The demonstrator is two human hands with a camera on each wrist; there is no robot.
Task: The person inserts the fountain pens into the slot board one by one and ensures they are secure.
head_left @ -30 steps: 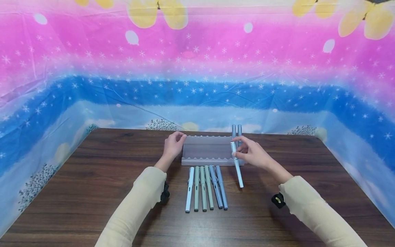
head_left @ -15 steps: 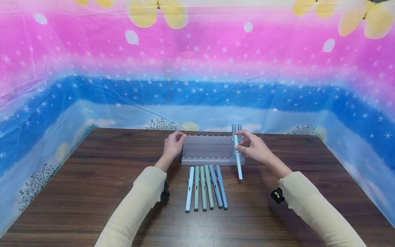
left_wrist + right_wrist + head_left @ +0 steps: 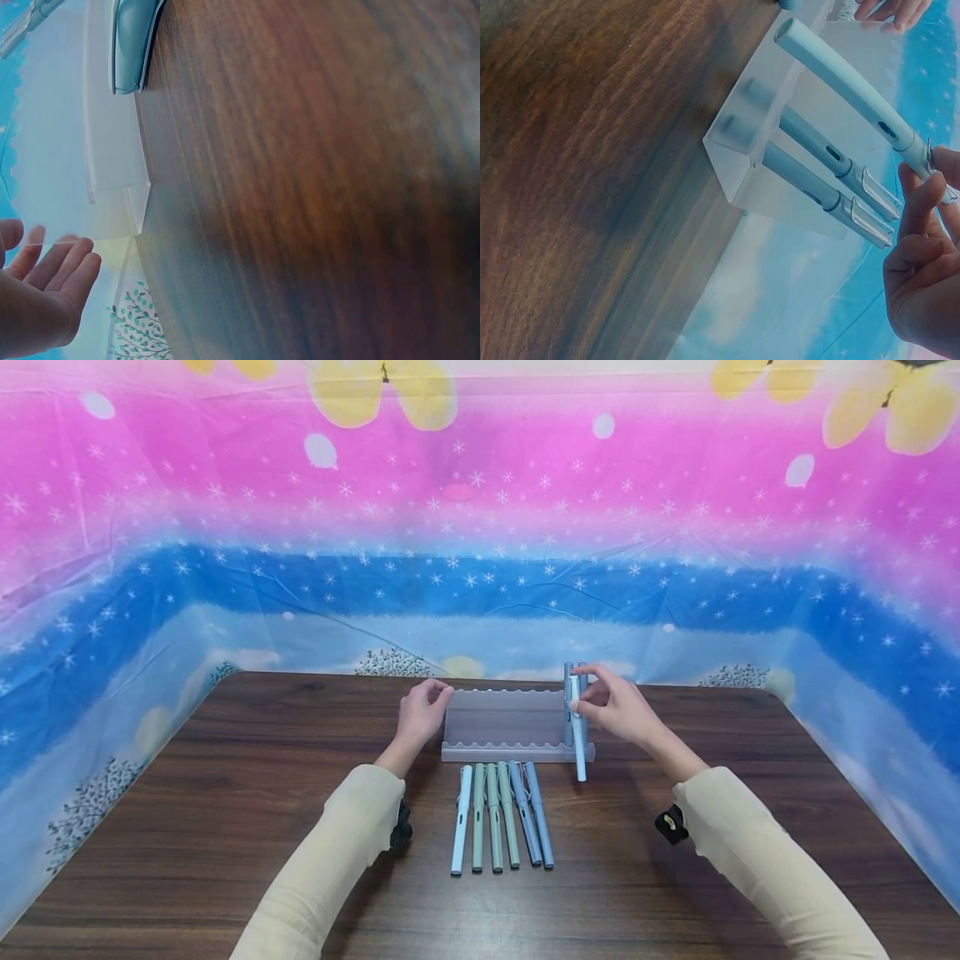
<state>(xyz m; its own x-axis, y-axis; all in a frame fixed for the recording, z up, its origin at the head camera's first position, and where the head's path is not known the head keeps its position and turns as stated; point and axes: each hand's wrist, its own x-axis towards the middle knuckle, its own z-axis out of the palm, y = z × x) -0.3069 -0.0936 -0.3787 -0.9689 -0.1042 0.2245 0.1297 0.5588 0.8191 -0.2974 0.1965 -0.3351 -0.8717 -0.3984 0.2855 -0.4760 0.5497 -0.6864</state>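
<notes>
A pale blue pen (image 3: 580,752) is pinched at its cap by the thumb and fingers of my right hand (image 3: 621,712), tilted in front of the right end of a frosted pen stand (image 3: 502,718). In the right wrist view the pen's lower barrel (image 3: 840,71) is in the air, away from the stand's front lip. Two blue-grey pens (image 3: 814,139) stand in the slots at that end, clips up. At the opposite end, my left hand (image 3: 422,714) holds the stand's upper left edge between thumb and fingers; its fingertips (image 3: 86,246) overlap the clear panel.
Several capped pens lie side by side in front of the stand: one pale blue pen (image 3: 461,820), green pens (image 3: 493,818) and blue-grey pens (image 3: 538,818). The dark wooden table (image 3: 300,727) backs onto a printed cloth (image 3: 480,577).
My right hand has carried the pale blue pen up and slightly right, bringing it more upright before the stand. The left hand stays at the stand's left edge.
</notes>
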